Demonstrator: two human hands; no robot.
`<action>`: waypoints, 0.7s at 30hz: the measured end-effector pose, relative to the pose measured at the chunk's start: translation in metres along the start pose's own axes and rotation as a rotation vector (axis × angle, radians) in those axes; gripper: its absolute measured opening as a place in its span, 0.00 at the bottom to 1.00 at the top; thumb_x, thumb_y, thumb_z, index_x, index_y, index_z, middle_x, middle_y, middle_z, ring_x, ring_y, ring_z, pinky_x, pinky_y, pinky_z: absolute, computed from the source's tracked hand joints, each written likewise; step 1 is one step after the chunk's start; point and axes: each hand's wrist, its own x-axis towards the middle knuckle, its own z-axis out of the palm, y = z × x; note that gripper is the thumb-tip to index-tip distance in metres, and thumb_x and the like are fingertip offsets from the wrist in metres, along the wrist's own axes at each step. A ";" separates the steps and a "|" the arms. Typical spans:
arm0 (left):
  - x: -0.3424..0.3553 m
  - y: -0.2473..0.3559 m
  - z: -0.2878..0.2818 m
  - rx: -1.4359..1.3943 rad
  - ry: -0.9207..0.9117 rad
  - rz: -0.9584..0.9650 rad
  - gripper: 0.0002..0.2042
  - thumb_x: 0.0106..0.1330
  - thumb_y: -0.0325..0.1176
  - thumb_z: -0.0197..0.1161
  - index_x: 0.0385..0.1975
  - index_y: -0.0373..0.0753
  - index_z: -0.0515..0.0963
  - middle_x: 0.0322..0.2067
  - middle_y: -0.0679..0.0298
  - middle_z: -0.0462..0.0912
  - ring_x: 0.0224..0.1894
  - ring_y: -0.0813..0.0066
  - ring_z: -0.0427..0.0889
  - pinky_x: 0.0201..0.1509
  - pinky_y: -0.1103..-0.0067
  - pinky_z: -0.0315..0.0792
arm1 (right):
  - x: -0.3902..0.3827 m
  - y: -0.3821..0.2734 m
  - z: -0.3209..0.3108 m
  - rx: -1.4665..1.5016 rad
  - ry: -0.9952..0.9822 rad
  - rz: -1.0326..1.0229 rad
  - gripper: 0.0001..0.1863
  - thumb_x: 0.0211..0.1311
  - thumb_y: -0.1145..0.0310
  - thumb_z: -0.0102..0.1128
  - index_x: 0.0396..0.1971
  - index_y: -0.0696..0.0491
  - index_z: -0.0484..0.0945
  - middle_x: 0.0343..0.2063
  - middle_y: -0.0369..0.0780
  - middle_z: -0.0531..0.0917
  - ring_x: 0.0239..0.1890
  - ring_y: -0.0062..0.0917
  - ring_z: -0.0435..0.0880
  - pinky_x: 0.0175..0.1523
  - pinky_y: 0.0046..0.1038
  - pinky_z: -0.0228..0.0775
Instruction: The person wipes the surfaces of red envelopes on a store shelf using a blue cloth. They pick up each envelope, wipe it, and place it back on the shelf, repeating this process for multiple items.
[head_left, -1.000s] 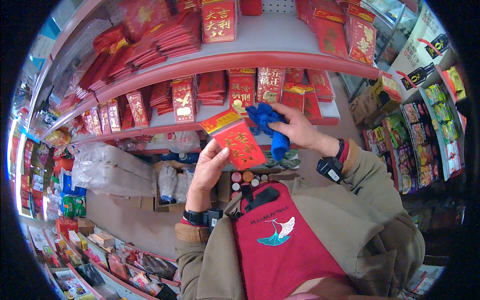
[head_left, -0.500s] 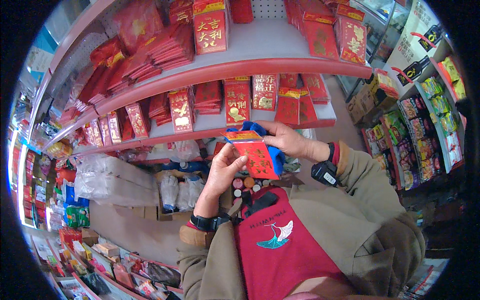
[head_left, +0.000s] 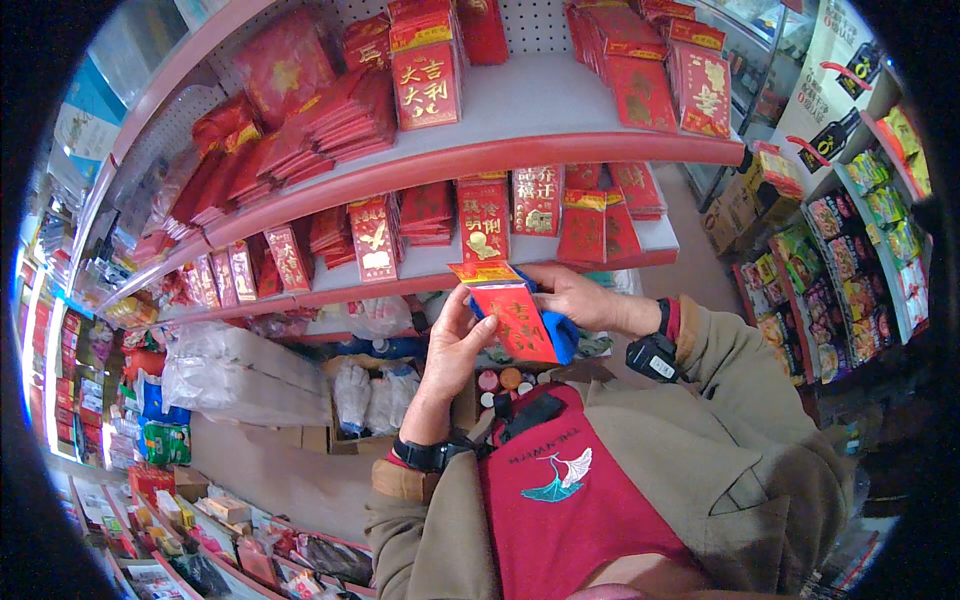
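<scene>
Left hand: there it was, at the left edge of the packet.
Right hand: across from it, on the cloth, and that cloth lay right behind the packet!
Upper shelf: stacked envelopes on its left, more at its right end.
Lower shelf: directly beneath, envelopes in a row, just beyond your hands.
Down left: a wrapped bundle, then gloves in a carton beside it.
Far right: snack packs on racks.
</scene>
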 end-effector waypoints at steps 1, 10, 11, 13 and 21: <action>0.000 0.001 0.001 -0.034 0.014 -0.001 0.30 0.66 0.22 0.59 0.68 0.41 0.58 0.57 0.64 0.73 0.51 0.75 0.77 0.45 0.80 0.77 | 0.000 0.000 0.001 0.012 -0.010 -0.019 0.28 0.68 0.69 0.55 0.67 0.55 0.62 0.58 0.40 0.76 0.59 0.22 0.72 0.65 0.30 0.64; 0.003 0.014 0.004 -0.038 -0.024 0.046 0.23 0.66 0.21 0.60 0.60 0.37 0.65 0.54 0.65 0.74 0.53 0.76 0.77 0.47 0.80 0.78 | 0.000 0.006 0.004 0.320 -0.039 0.156 0.27 0.66 0.71 0.54 0.65 0.54 0.65 0.55 0.41 0.78 0.54 0.23 0.78 0.58 0.27 0.71; 0.004 0.014 0.004 -0.024 -0.024 0.088 0.21 0.66 0.21 0.60 0.58 0.37 0.66 0.53 0.65 0.75 0.52 0.76 0.77 0.48 0.79 0.77 | 0.000 0.007 0.003 0.276 -0.019 0.176 0.27 0.66 0.71 0.54 0.65 0.54 0.65 0.54 0.41 0.78 0.53 0.22 0.78 0.57 0.27 0.71; 0.007 0.014 0.003 0.006 -0.023 0.157 0.19 0.66 0.21 0.60 0.55 0.38 0.68 0.51 0.65 0.76 0.50 0.78 0.78 0.49 0.79 0.76 | 0.000 0.010 0.001 0.220 -0.007 0.203 0.27 0.65 0.70 0.54 0.65 0.55 0.66 0.54 0.41 0.79 0.52 0.21 0.78 0.56 0.26 0.72; 0.014 0.038 -0.001 -0.004 0.113 0.106 0.13 0.65 0.20 0.61 0.46 0.40 0.69 0.40 0.65 0.83 0.41 0.80 0.80 0.47 0.81 0.74 | -0.019 0.006 -0.013 -0.016 -0.134 0.210 0.27 0.61 0.62 0.57 0.59 0.57 0.72 0.49 0.39 0.81 0.50 0.19 0.77 0.54 0.26 0.69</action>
